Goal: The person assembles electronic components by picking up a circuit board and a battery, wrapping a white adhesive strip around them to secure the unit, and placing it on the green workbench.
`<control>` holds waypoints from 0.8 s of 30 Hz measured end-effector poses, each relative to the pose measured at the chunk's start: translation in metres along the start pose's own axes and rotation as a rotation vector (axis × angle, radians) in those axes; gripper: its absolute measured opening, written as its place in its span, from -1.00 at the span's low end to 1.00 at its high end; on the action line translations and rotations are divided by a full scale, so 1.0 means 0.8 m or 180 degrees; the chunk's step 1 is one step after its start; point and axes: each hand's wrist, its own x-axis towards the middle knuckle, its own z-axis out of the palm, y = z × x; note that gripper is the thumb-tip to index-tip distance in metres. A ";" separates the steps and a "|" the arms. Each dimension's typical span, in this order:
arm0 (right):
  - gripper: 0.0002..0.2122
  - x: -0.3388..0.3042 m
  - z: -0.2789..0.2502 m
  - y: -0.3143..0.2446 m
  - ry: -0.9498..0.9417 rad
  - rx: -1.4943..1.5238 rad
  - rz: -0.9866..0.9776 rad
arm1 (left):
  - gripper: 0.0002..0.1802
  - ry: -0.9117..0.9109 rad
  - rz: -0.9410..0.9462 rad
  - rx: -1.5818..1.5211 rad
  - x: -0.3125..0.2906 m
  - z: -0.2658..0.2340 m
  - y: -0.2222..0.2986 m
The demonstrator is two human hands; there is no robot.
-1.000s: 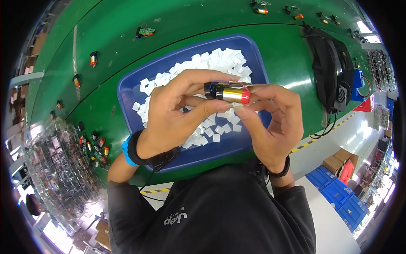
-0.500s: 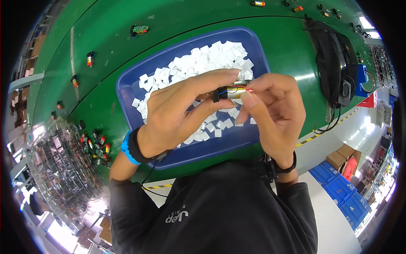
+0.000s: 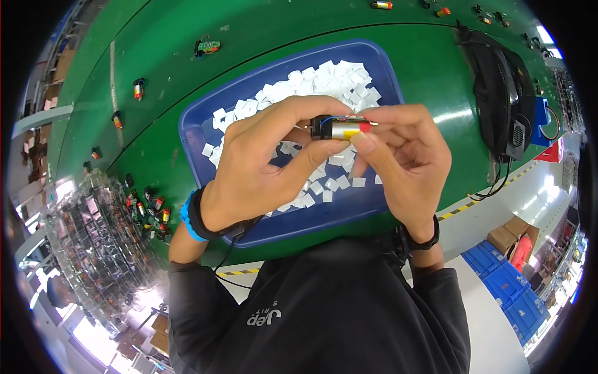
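Above the blue tray, both hands grip one small cylindrical battery (image 3: pixel 341 129). Its wrap is silver, yellow and red, a black cap sits on its left end, and thin blue and red wires run along its top. My left hand (image 3: pixel 265 159), closed, pinches it around the cap end between thumb and fingers. At the red end the thumb and forefinger of my right hand (image 3: pixel 408 153) press on it, the other fingers curled behind. The blue tray (image 3: pixel 299 219) beneath holds many small white square pieces (image 3: pixel 317 81), partly hidden by my hands.
Similar batteries with circuit boards lie on the green table (image 3: pixel 430 68), including a board assembly (image 3: pixel 207 46) and a battery (image 3: pixel 138 88). A pile of them (image 3: pixel 149 212) sits at left by a clear compartmented rack (image 3: pixel 103 243). A black bag (image 3: pixel 498 87) lies at right; blue crates (image 3: pixel 504 280) stand below.
The battery has turned slightly in my fingers, so more of its silver and yellow side shows. My left fingers have shifted along its upper side. The whole view has moved a little.
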 end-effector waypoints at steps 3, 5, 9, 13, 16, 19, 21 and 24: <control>-0.69 -0.002 -0.010 0.006 0.0018 -0.0014 -0.0069 | -0.64 0.0136 -0.0109 -0.0047 0.013 0.001 0.005; -0.67 0.000 -0.020 0.005 -0.0014 -0.0048 -0.0125 | -0.66 -0.0294 -0.0395 0.0129 0.037 -0.003 0.012; -0.59 0.002 -0.042 -0.002 0.0056 -0.0121 -0.0130 | -0.65 -0.0767 -0.0171 0.0119 0.115 -0.017 -0.023; -0.51 -0.018 -0.046 -0.014 0.0268 -0.0716 -0.0224 | -0.57 -0.1094 -0.0920 0.1089 0.221 -0.069 -0.083; -0.53 -0.028 -0.060 -0.019 0.0169 -0.0743 0.0173 | -0.49 -0.1662 -0.0449 0.2567 0.284 -0.087 -0.152; -0.54 -0.035 -0.066 -0.019 0.0233 -0.0796 0.0227 | -0.46 -0.1192 -0.0718 0.3196 0.327 -0.041 -0.174; -0.54 -0.038 -0.067 -0.018 0.0234 -0.0835 0.0245 | -0.48 -0.0208 0.1035 0.3198 0.342 -0.018 -0.195; -0.56 -0.039 -0.064 -0.018 0.0232 -0.0976 0.0108 | -0.57 -0.0887 0.0780 0.3193 0.347 0.000 -0.177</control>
